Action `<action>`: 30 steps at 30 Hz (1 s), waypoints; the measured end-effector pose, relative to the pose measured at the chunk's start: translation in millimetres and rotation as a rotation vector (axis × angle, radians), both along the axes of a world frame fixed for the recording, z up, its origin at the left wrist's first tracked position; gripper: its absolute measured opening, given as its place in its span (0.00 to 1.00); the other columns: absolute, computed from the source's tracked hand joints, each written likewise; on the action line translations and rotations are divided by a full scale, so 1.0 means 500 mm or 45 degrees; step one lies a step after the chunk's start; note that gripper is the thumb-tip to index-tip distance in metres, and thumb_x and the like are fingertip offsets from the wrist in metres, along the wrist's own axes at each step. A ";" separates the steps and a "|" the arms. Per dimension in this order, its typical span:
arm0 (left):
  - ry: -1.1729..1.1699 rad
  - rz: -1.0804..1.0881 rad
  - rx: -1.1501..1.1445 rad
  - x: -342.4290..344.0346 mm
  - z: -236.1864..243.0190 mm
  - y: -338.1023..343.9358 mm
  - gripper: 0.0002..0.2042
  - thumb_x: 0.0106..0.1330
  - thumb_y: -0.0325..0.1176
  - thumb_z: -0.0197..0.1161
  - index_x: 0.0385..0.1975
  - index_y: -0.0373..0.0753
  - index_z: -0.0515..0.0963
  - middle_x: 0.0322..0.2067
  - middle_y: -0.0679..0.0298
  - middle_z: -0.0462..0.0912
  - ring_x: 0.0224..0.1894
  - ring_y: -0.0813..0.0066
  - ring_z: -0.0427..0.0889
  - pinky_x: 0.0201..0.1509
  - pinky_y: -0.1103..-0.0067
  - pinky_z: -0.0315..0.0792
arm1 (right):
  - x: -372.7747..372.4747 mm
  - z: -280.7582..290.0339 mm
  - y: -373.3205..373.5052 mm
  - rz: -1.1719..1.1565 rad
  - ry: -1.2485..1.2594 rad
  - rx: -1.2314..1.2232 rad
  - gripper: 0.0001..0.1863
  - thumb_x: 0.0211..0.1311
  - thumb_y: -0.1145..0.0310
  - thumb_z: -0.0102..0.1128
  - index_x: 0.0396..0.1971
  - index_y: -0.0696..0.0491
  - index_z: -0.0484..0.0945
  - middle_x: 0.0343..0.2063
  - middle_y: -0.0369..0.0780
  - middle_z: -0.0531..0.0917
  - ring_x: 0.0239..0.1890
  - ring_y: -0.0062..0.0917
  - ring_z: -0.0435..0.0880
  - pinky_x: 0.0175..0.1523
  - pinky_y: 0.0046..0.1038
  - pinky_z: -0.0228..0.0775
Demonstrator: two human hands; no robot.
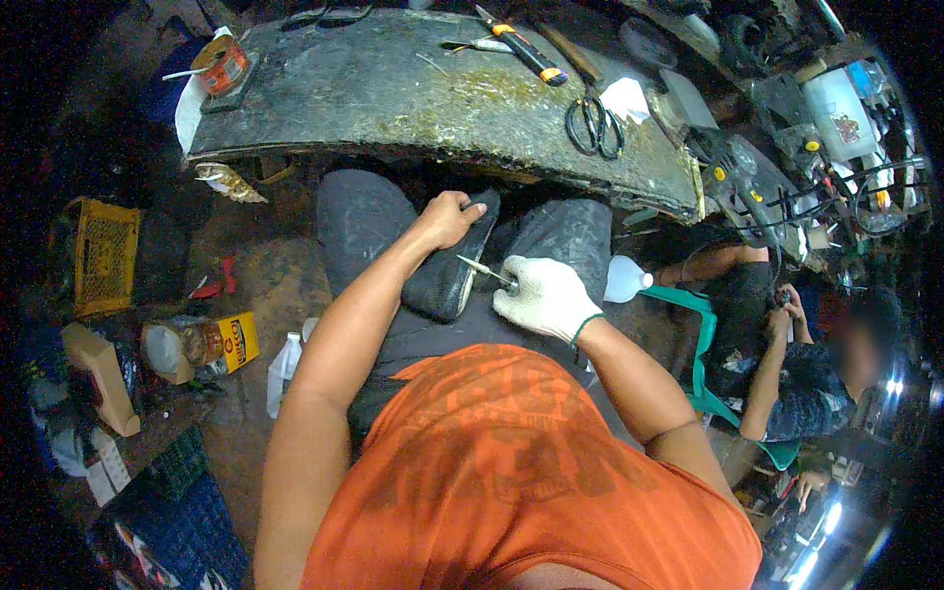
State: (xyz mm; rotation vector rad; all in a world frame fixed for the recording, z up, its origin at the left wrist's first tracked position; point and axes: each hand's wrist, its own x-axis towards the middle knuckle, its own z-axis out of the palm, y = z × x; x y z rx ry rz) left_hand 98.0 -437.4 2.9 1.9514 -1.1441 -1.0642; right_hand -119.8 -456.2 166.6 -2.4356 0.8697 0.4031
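Workbench spans the view ahead of you, far edge lost in dark. Co-worker to your right, partly shadowed; green chair beneath, mostly hidden. Black shoe slanted on your lap, underside unseen. Your left hand grasps its upper end, some fingers hidden. Utility knife, then scissors, on the bench. Your gloved right hand clenches an awl, handle mostly covered; tip contact unclear.
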 end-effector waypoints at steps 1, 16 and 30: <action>-0.030 -0.006 0.007 0.001 -0.005 -0.002 0.26 0.76 0.54 0.67 0.43 0.29 0.87 0.38 0.41 0.90 0.43 0.45 0.90 0.53 0.58 0.80 | 0.002 -0.003 0.002 0.004 -0.020 0.005 0.18 0.59 0.54 0.63 0.39 0.53 0.86 0.33 0.54 0.89 0.39 0.54 0.90 0.48 0.50 0.83; -0.105 0.032 0.057 -0.009 -0.039 -0.008 0.26 0.74 0.53 0.69 0.40 0.28 0.88 0.40 0.38 0.90 0.46 0.42 0.90 0.55 0.57 0.80 | -0.026 0.003 0.039 0.054 -0.124 -0.083 0.15 0.61 0.58 0.64 0.39 0.53 0.86 0.33 0.51 0.88 0.39 0.50 0.89 0.47 0.47 0.82; -0.095 -0.088 0.262 -0.003 -0.023 -0.017 0.25 0.74 0.51 0.71 0.48 0.28 0.88 0.49 0.36 0.89 0.56 0.38 0.88 0.60 0.58 0.80 | -0.035 0.004 0.041 0.083 -0.146 -0.111 0.13 0.62 0.59 0.63 0.39 0.52 0.86 0.34 0.51 0.88 0.38 0.51 0.89 0.45 0.48 0.81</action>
